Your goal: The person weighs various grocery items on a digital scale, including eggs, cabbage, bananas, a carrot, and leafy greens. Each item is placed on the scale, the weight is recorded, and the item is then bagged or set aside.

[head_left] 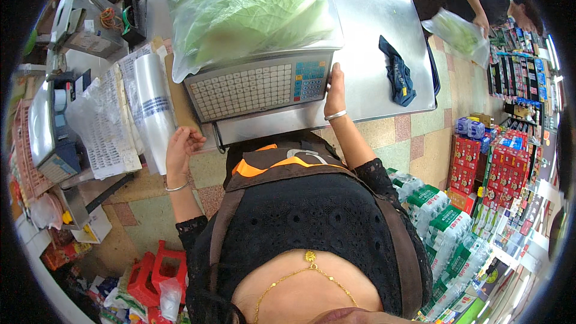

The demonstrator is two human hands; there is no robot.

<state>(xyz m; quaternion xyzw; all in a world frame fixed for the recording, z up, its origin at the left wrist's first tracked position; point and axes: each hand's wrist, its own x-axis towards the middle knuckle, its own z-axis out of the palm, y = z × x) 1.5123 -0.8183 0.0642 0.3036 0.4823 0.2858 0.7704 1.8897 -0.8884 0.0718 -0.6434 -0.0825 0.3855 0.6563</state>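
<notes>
A clear plastic bag of green leafy vegetables [252, 13] lies on top of a weighing scale [243, 92] with a broad keypad, which stands on a steel table [364, 4]. My right hand [335, 92] rests against the scale's right side, beside the blue number keys, fingers partly hidden behind it. My left hand [182, 146] is held at the table's front edge, fingers loosely curled and empty, close to a roll of clear plastic bags [153, 103]. Printed sheets [110, 130] lie left of the roll. A dark blue cloth item [397, 72] lies on the table at the right.
At the upper right, another person [477, 0] carries a bagged green vegetable [459, 38]. A second scale [54, 157] stands at the left. Red plastic stools [157, 274] are at the lower left, with packs of bottled water [445, 220] and red cartons [508, 168] at the right.
</notes>
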